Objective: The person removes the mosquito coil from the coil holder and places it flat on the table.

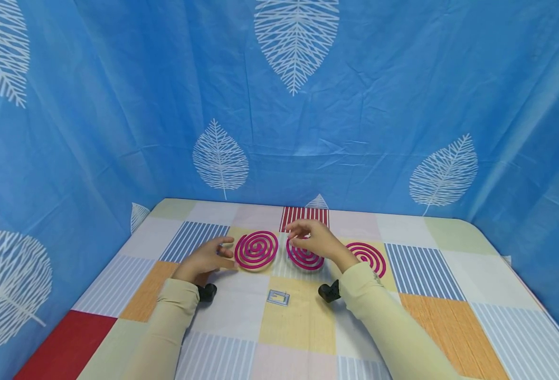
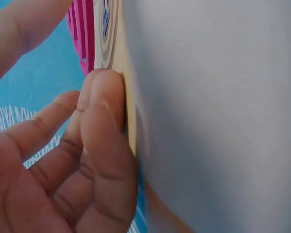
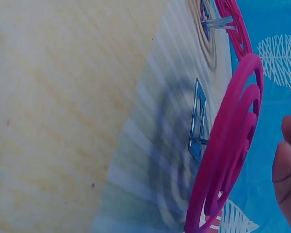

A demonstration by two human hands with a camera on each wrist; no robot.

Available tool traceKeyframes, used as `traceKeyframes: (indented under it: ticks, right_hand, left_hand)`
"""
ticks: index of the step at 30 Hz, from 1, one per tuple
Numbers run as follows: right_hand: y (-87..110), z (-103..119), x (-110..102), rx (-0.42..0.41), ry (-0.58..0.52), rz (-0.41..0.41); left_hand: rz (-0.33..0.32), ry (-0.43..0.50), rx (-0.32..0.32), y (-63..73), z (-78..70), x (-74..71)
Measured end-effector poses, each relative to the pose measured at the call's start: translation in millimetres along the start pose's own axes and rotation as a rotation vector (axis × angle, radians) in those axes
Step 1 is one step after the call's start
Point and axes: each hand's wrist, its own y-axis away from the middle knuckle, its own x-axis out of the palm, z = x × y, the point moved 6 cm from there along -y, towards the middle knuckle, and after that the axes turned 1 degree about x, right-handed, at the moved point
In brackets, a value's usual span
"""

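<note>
Three magenta mosquito coils stand in a row. My left hand (image 1: 208, 257) is beside the left coil (image 1: 256, 246), its fingers loosely bent with nothing between them; in the left wrist view the fingers (image 2: 104, 141) lie low by the tabletop. Over the middle coil (image 1: 306, 259) is my right hand (image 1: 321, 241), partly covering it. The right wrist view shows that coil (image 3: 228, 141) raised on a small metal stand (image 3: 197, 119), with the right fingers (image 3: 283, 167) apart from it. The right coil (image 1: 367, 257) lies beyond my right forearm.
A loose flat metal coil stand (image 1: 278, 297) lies on the patchwork tablecloth (image 1: 227, 316) in front of the coils. Behind the table hangs a blue curtain (image 1: 355, 121) with white leaf prints. Each wrist carries a black camera (image 1: 330, 292).
</note>
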Motion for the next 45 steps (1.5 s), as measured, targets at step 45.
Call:
traceKeyframes:
  ticks: [45]
  right_hand:
    - [-22.7,7,35,0.091,0.337,0.067]
  left_hand:
    - [0.015,0.023,-0.013,-1.8,-0.6,7.1]
